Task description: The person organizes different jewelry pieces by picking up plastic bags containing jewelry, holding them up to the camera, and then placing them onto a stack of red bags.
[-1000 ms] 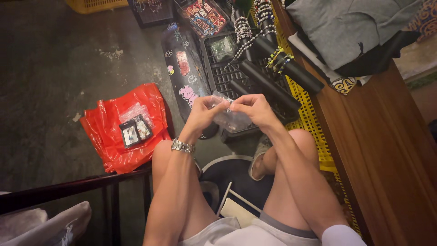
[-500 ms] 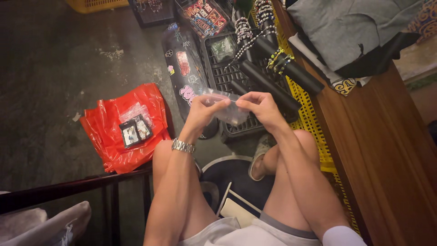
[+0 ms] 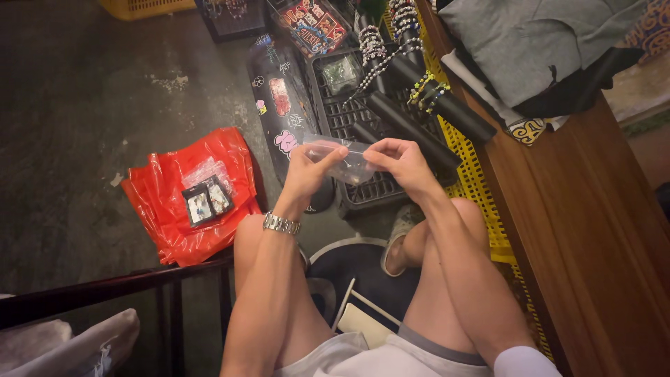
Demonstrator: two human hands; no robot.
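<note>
A small clear plastic bag (image 3: 344, 159) is stretched flat between both hands above my knees. My left hand (image 3: 307, 173), with a metal watch at the wrist, pinches the bag's left edge. My right hand (image 3: 402, 163) pinches its right edge. Something small and dark shows inside the bag; I cannot tell what it is. Below the bag lies a black plastic crate (image 3: 363, 119).
A red plastic bag (image 3: 174, 209) with two small framed cards (image 3: 208, 200) lies on the concrete floor at left. A stickered black skateboard (image 3: 279, 98), black display rolls with bead bracelets (image 3: 426, 98), a yellow crate (image 3: 481, 188) and a wooden table (image 3: 593, 230) with folded clothes stand ahead and right.
The hands have drawn apart and pulled the crumpled clear bag out flat between them. The bag rose slightly. Nothing else moved.
</note>
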